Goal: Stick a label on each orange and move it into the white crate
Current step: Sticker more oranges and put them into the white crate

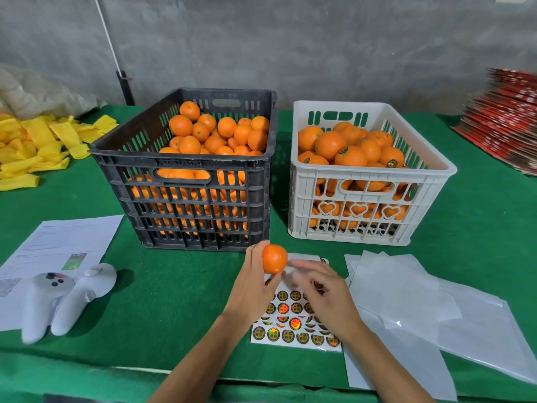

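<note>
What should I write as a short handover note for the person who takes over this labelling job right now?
Left hand: holds one orange, no label visible on it.
Right hand: blurred above the label sheet; grip unclear.
Done: white crate is well filled, several oranges show labels.
Left: label the held orange, move it over, then continue with the black crate, still nearly full.

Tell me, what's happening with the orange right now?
Left hand holds orange. Right hand blurred above label sheet. White crate path clear.

white crate [369, 181] smooth plastic | label sheet [293, 330] glossy, iridescent | table cover [162, 286] matt green cloth
</note>
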`<state>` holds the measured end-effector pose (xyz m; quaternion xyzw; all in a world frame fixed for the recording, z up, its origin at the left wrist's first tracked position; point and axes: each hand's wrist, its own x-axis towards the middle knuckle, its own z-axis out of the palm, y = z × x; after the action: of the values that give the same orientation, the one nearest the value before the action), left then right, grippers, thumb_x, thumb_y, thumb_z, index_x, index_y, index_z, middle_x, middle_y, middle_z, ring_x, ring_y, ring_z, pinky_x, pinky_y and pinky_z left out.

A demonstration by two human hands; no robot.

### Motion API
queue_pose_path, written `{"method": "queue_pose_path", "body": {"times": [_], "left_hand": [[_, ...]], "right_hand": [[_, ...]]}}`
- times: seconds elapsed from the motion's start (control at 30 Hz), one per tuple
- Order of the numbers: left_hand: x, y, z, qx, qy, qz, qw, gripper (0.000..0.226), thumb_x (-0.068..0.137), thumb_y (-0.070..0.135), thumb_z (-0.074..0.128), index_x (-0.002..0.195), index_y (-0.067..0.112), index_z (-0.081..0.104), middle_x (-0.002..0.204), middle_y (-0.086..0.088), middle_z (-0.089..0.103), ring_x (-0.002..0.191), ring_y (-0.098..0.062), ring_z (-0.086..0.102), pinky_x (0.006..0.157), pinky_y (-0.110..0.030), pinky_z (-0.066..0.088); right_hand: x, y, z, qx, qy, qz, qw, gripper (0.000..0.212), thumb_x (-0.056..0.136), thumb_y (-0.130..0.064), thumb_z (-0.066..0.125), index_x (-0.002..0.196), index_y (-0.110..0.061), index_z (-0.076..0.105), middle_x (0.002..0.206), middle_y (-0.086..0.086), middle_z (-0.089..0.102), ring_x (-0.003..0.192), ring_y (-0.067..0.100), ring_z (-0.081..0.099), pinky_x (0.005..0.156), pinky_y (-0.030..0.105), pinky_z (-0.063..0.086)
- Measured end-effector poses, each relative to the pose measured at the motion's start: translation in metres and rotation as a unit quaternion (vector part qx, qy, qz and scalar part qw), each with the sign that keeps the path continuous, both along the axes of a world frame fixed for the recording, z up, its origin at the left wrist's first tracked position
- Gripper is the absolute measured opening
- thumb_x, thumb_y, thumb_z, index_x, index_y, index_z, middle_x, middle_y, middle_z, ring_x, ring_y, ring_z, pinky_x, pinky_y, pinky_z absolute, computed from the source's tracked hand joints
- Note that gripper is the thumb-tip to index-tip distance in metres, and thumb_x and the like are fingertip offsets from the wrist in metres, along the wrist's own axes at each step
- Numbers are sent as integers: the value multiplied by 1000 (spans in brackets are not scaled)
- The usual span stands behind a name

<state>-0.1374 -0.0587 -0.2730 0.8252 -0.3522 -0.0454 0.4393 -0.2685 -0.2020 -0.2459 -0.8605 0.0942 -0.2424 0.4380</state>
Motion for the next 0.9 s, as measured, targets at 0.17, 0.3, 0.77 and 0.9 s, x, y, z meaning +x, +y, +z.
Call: {"method": "queue_pose_path", "body": {"times": [0.17, 0.3, 0.77, 0.9], "left_hand": [[-3, -3, 11, 7, 7, -13, 1000, 67, 98, 27, 74, 152, 30, 33, 150, 9, 35, 122, -6, 53, 98, -11, 40], [-5, -2, 23, -46, 50, -26, 997, 63, 97, 25, 75, 141, 47, 35, 140, 19, 39, 119, 10, 52, 87, -1, 43], [24, -67, 171, -128, -81, -100, 983, 69, 96, 25, 75, 149, 45, 37, 146, 23, 42, 131, 3, 49, 105, -16, 46], [39, -101, 220, -118, -133, -102, 979, 70, 94, 22, 77, 151, 38, 39, 150, 13, 42, 131, -10, 53, 107, -31, 52]], "right_hand": [[19, 8, 35, 205, 13, -12, 979, 42, 106, -55, 39, 110, -39, 78, 144, -23, 56, 137, -11, 41, 114, 25, 29], [30, 13, 30, 137, 19, -35, 990, 25, 104, -44, 50, 115, -37, 71, 148, -24, 48, 140, -4, 37, 118, 31, 33], [66, -17, 138, 115, -292, -148, 938, 15, 103, -36, 62, 116, -37, 69, 126, -9, 60, 122, 19, 59, 93, 35, 57], [82, -43, 176, 107, -342, -200, 912, 35, 101, -40, 64, 135, -40, 57, 132, -16, 54, 123, 9, 59, 90, 21, 57]]}}
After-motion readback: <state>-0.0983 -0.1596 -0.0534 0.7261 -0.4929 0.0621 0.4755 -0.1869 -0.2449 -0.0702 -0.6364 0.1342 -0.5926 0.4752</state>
